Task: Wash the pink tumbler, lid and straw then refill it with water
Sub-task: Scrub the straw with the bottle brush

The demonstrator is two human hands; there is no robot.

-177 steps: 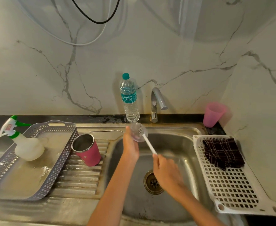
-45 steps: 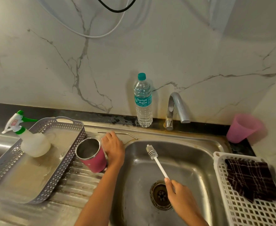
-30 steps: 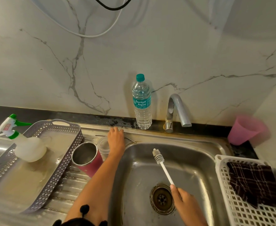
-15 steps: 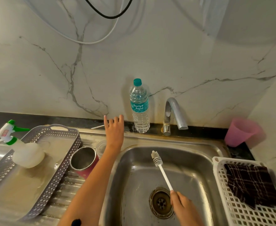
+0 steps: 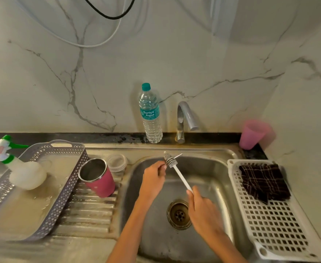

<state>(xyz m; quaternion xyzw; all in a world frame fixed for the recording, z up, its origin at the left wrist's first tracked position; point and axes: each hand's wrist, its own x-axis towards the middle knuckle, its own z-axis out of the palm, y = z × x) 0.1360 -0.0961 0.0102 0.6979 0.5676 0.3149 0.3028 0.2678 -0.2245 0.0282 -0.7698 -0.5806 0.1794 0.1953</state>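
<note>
Progress: mid-wash, I judge | my left hand (image 5: 153, 180) pinches straw (image 5: 178, 155) against brush (image 5: 177, 172) head, right hand (image 5: 203, 209) clamped on its handle | tumbler (image 5: 99, 177) and lid (image 5: 117, 162) parked left of that grip | rinse, refill not yet done

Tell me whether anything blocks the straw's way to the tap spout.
Nothing visible does. The straw, held by the left hand, touches the brush below the tap; the water bottle stands clear to its left.
</note>
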